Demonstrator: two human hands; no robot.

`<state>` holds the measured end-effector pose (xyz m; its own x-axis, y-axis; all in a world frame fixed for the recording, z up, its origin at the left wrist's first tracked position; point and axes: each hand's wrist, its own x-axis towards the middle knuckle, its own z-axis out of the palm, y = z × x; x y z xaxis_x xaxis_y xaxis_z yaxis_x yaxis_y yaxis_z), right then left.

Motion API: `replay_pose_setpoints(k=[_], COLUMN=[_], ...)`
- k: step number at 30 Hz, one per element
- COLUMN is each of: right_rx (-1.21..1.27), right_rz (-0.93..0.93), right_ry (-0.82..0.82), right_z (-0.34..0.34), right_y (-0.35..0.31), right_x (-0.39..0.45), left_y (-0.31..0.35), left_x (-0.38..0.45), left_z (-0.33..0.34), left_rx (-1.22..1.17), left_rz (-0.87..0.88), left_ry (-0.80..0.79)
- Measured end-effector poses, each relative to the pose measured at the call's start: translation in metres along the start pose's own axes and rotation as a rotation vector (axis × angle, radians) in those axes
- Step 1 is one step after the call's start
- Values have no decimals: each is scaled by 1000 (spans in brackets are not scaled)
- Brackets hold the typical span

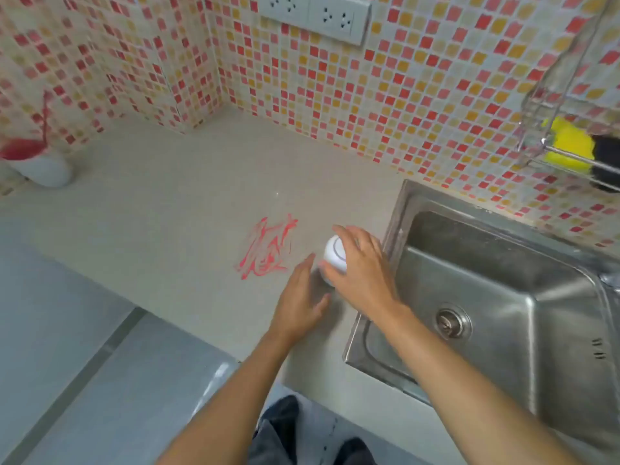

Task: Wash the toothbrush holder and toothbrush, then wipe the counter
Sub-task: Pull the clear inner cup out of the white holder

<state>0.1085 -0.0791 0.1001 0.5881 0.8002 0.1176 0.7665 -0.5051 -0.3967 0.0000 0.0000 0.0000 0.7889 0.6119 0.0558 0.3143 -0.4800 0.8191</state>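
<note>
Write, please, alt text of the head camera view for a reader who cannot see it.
A right hand grips an upturned white cup on a beige counter beside a steel sink, with the open left hand next to it. Red scribbles stain the counter.

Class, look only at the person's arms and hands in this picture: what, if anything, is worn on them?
Nothing shows on them. Both forearms are bare up to the picture's lower edge, with no sleeves in view. The left hand and the right hand wear no gloves, and no watch, bracelet or ring can be seen on the wrists or fingers.
</note>
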Motion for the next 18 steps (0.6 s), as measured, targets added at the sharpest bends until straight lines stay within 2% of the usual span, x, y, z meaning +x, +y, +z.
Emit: replay_pose_setpoints(k=[4,9,12,18], right_rx=[0,-5,-24,-119], right_rz=[85,221,294,353], right_ry=[7,-38,-52,-85], right_z=[17,23,24,23], right_y=[-2,1,-1,-5], right_x=[1,8,16,26], left_y=[-7,1,1,-9], left_x=[19,36,43,48], left_z=[16,25,26,30], left_rx=[-138,-257,-216,20], left_rz=[-3,11,11,-18], left_ry=[-74,3,16,-33])
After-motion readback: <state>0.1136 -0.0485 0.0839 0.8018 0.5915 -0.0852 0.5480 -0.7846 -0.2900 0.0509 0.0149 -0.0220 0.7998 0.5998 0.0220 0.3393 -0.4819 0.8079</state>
